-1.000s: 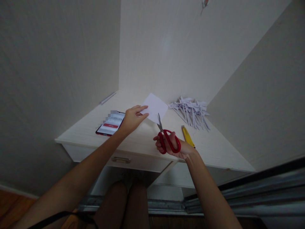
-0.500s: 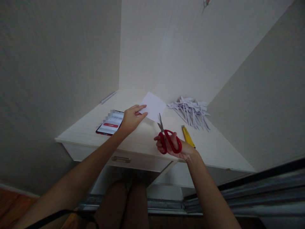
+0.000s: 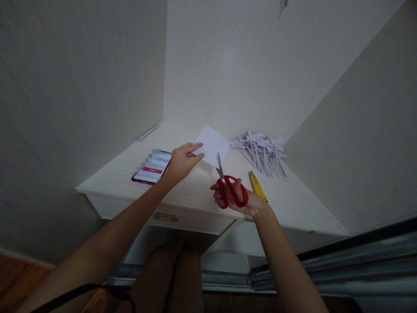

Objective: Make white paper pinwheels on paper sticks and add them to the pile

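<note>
A square sheet of white paper [image 3: 212,143] is pinched at its left corner by my left hand [image 3: 185,160], thumb over the front edge. My right hand [image 3: 232,196] has its fingers through the red handles of a pair of scissors [image 3: 223,179]. The blades are parted and point away from me, with one blade over the paper's near corner and the other at or below it. Both hands are above the desk top.
On the white desk [image 3: 192,191], a phone [image 3: 152,168] lies left, paper rolls [image 3: 149,132] by the left wall. To the right lie a yellow box cutter [image 3: 257,187] and a heap of paper pinwheels on sticks [image 3: 260,150]. A drawer handle [image 3: 166,217] is below.
The paper and my left hand have shifted slightly to the right, bringing the near corner further between the scissor blades. My right hand has hardly moved.
</note>
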`<move>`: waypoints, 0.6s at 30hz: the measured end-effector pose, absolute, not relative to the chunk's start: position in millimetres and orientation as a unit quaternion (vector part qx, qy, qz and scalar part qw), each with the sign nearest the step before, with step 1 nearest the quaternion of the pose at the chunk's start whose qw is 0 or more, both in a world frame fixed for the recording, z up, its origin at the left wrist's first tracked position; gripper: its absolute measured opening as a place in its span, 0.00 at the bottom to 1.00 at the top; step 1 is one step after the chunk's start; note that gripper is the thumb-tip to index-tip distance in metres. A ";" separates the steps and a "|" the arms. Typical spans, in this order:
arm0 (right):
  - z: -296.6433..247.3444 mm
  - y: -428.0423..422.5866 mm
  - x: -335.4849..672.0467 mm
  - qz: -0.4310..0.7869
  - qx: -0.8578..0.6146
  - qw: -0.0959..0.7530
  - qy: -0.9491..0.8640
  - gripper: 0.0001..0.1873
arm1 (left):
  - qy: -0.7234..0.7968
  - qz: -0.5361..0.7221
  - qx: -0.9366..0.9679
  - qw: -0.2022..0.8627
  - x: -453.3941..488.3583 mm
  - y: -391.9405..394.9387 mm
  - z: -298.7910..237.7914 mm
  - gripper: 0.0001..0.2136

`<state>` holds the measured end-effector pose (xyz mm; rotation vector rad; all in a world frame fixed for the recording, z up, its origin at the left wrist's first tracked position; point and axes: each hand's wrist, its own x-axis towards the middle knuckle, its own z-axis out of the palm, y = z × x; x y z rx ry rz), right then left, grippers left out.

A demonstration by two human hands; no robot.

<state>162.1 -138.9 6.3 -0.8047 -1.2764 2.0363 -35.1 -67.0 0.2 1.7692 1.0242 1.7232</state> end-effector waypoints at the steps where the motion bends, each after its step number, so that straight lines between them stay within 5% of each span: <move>1: 5.9 -138.7 162.3 0.769 -0.300 0.298 -0.480 0.35 | 0.372 0.627 0.644 0.233 -35.0 -67.1 0.1 0.18; 18: 6.8 -141.3 158.4 0.775 -0.294 0.301 -0.471 0.34 | 0.367 0.627 0.652 0.216 -34.4 -68.0 1.5 0.17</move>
